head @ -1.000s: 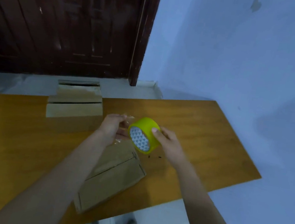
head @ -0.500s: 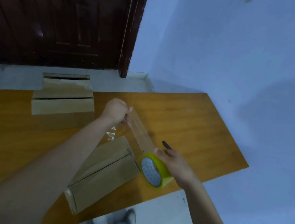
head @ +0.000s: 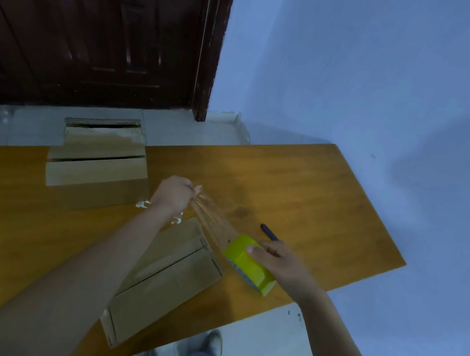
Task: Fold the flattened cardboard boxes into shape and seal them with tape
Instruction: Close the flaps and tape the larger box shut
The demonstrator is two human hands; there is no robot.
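Observation:
A folded cardboard box [head: 167,282] lies on the wooden table [head: 300,191] in front of me, its top flaps closed along a middle seam. My right hand [head: 280,260] grips a yellow tape roll [head: 248,263] just right of the box. My left hand [head: 176,196] pinches the free end of the clear tape strip [head: 212,222], which stretches taut between both hands above the box's far end. A second cardboard box [head: 96,166] stands at the table's far edge, its top flaps partly open.
A dark pen [head: 270,232] lies on the table just beyond my right hand. Small crumpled bits of tape [head: 143,204] sit by my left wrist. A dark wooden door [head: 98,28] and blue wall [head: 388,78] stand behind. My shoes [head: 215,344] show below the table's near edge.
The hands pulled apart: the right hand drew the roll down and right, unrolling a strip held by the left hand. Since half a second ago the roll has turned its yellow side up.

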